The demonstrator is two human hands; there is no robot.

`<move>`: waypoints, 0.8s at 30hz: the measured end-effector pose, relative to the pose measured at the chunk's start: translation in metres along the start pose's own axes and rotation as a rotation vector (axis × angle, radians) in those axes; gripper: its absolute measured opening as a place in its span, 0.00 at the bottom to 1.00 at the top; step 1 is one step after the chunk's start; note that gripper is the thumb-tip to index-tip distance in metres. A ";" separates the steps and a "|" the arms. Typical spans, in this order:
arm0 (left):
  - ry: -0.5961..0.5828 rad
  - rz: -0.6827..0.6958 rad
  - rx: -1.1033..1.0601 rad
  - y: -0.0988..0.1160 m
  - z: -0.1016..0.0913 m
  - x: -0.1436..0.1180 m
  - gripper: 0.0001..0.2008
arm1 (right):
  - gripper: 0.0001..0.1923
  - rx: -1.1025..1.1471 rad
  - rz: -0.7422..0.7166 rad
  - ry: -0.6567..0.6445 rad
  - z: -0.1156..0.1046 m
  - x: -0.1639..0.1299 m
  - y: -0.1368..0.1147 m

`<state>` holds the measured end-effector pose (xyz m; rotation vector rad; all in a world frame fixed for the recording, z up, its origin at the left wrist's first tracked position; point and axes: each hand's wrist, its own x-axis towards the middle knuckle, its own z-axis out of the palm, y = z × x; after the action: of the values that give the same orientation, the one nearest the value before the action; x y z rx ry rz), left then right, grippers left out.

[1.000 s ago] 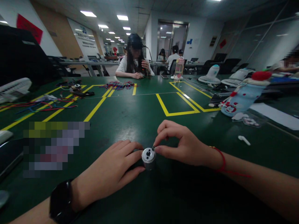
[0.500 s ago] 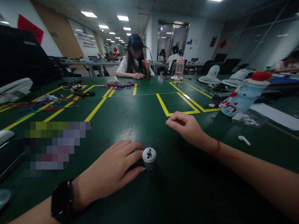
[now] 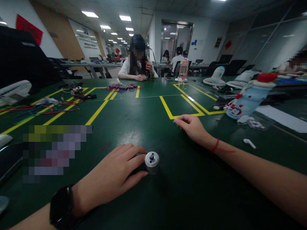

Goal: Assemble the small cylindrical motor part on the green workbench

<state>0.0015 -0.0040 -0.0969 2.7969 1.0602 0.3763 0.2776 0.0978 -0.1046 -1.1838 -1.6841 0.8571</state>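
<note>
Over to your right, the blue bottle has an opaque printed body under a red, soft-looking top, so you cannot tell what it holds. Near its foot, a clear plastic packet has small, pale, rounded pieces at it; whether all of them lie inside is too dim to tell. Farther off, the pink-topped bottle is see-through, though its fill level is hard to make out.

The metal cylinder stands upright on the counter in front of you, smooth and silvery, its round end face up, with a dark raised hub at the centre and small dark holes around it. Your left hand has its thumb and forefinger against the cylinder's left side, part curled and steadying it. Your right hand is well apart from it, beside the near edge of the yellow tape, its fingers bent inward and close together; you cannot tell whether they have hold of anything.

The counter is dark green with a dull sheen. Thin, flexible wires lie in a tangled heap toward the far side, and a smooth white earbud lies to your right.
</note>
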 end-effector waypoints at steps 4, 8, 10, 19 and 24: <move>0.011 0.017 0.010 -0.004 0.004 0.002 0.11 | 0.09 -0.062 -0.171 -0.222 0.015 -0.022 -0.028; 0.019 0.029 0.017 -0.010 0.010 0.002 0.11 | 0.09 -0.088 -0.427 -0.379 0.033 -0.042 -0.049; 0.027 0.032 0.020 -0.011 0.011 0.001 0.10 | 0.08 -0.096 -0.490 -0.407 0.040 -0.047 -0.054; -0.013 0.013 0.013 -0.004 0.001 0.000 0.11 | 0.06 -0.077 -0.420 -0.537 0.012 -0.035 -0.057; -0.030 0.005 0.000 -0.005 0.006 0.009 0.10 | 0.07 -0.283 -0.491 -0.795 0.003 -0.026 -0.026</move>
<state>0.0065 0.0052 -0.1020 2.7968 1.0468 0.3338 0.2703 0.0649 -0.0899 -0.5444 -2.6672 0.8370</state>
